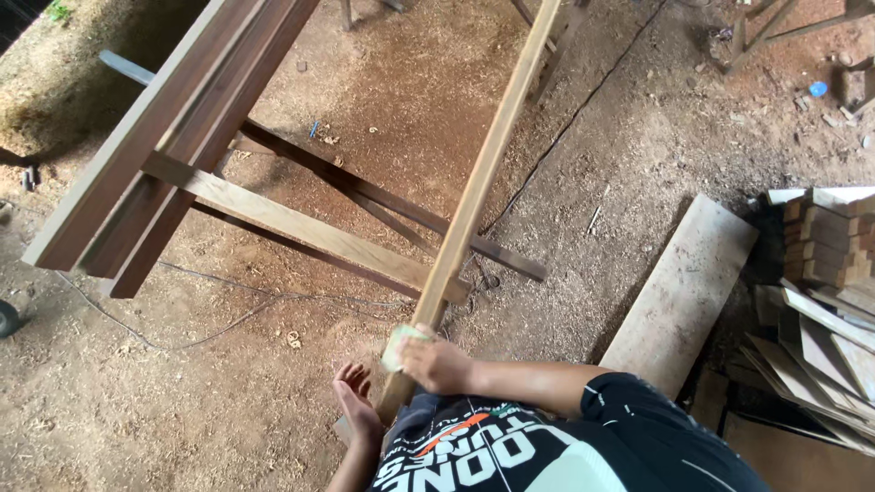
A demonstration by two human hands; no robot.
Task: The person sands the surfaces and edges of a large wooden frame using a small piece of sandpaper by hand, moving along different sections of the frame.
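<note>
Sandpaper pad [399, 346] is being pressed by the closed right hand [436, 363] onto a long wooden strip [478, 187] leaning across a sawhorse rail [301, 228]. Left hand [357, 410], open, is hovering beside the strip's near end; unsupported, it may be slipping sideways.

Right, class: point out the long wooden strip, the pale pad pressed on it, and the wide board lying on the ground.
Long wooden strip [483, 173], head view, middle of its length.
Pale pad [398, 347], head view, its exposed left part.
Wide board [682, 287], head view, centre of its face.
</note>
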